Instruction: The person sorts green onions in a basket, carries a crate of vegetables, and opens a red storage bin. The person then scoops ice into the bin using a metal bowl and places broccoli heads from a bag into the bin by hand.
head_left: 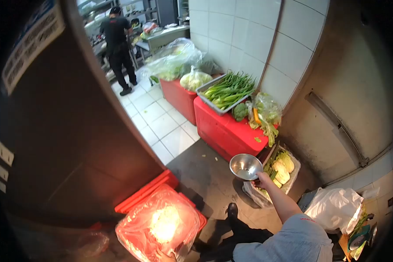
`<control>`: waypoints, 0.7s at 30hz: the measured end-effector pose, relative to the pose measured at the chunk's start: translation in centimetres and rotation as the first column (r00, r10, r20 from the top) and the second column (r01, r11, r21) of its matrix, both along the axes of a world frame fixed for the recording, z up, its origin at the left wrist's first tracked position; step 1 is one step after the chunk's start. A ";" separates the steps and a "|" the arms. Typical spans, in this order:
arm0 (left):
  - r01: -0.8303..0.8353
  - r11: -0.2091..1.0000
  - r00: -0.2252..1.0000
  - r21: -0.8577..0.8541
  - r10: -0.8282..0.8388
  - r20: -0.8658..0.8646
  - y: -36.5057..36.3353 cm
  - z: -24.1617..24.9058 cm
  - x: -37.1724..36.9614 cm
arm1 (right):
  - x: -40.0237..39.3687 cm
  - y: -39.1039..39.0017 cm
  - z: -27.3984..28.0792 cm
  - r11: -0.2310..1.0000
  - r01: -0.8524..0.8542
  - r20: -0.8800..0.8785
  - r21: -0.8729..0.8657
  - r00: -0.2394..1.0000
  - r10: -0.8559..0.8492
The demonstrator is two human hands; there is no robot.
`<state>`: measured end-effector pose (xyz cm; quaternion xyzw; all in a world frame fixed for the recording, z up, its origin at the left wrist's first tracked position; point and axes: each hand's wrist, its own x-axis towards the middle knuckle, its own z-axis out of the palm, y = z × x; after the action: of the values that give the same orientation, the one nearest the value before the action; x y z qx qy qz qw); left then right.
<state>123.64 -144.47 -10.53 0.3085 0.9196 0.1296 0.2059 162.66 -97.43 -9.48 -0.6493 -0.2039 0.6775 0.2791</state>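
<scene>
My right hand [263, 180] grips the rim of an empty stainless steel bowl [245, 167] out in front of me. Below the bowl, a plastic-lined crate [254, 197] holds napa cabbage [284, 169] and other greens. At the bottom edge of the view, my left hand [166, 256] is partly cut off, its fingers closed on the near edge of a clear plastic bag [135, 233]. That bag lies over a red container [201, 220], and a pale heap inside it glares under bright light.
A red cooler box [218, 131] carries a tray of green onions [227, 94], broccoli [240, 112] and bagged greens [267, 109]. Another red box [177, 94] stands behind. A person in dark clothes [115, 41] works far left. A dark door [74, 131] borders the left; a white bag [336, 207] sits right.
</scene>
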 end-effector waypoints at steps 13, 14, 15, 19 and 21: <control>-0.072 0.993 0.954 -0.098 0.097 0.282 10.1 -5.5 12.4 | 8.3 36.7 2.5 0.937 0.237 -0.155 0.255 0.967 -0.203; -0.072 0.992 0.952 -0.101 0.099 0.290 10.2 -5.7 12.9 | 8.0 37.4 3.2 0.944 0.272 -0.169 0.188 0.955 -0.242; -0.070 0.993 0.949 -0.100 0.097 0.300 10.0 -5.9 13.3 | 7.9 38.0 2.4 0.961 0.177 -0.091 0.214 0.983 -0.161; -0.029 0.998 0.946 -0.063 0.048 0.320 9.0 -6.9 13.6 | 7.3 38.3 1.4 0.965 -0.043 0.184 0.257 0.983 -0.005; -0.017 0.997 0.952 -0.069 0.037 0.305 9.3 -6.9 12.9 | 7.2 38.3 0.4 0.956 -0.073 0.256 0.285 0.967 -0.002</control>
<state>136.58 -135.14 -17.40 0.2652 0.8845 0.1483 0.3541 169.84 -59.15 -9.08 -0.6782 -0.3473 0.5564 0.3313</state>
